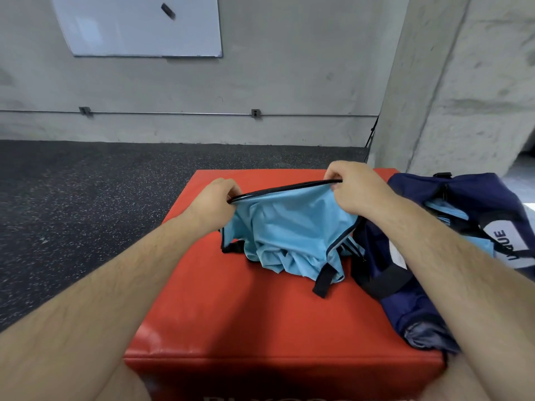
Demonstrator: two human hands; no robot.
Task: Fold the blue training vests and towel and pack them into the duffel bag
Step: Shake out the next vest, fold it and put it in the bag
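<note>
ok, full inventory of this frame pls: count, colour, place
vest: 1, light blue with dark trim, held over the box, lower part bunched on it
duffel bag: 1, navy, open, box's right side
cloth in bag: count unclear, light blue, in the bag's opening
box: 1, red, padded, centre foreground
whiteboard: 1, white, wall upper left
dark object: 1, black, on whiteboard
conduit: 1, grey, along the wall
pillar: 1, grey concrete, right
floor: dark speckled, around box
left grip: bare hand, pinches vest's top trim
right grip: bare hand, pinches same trim
</note>
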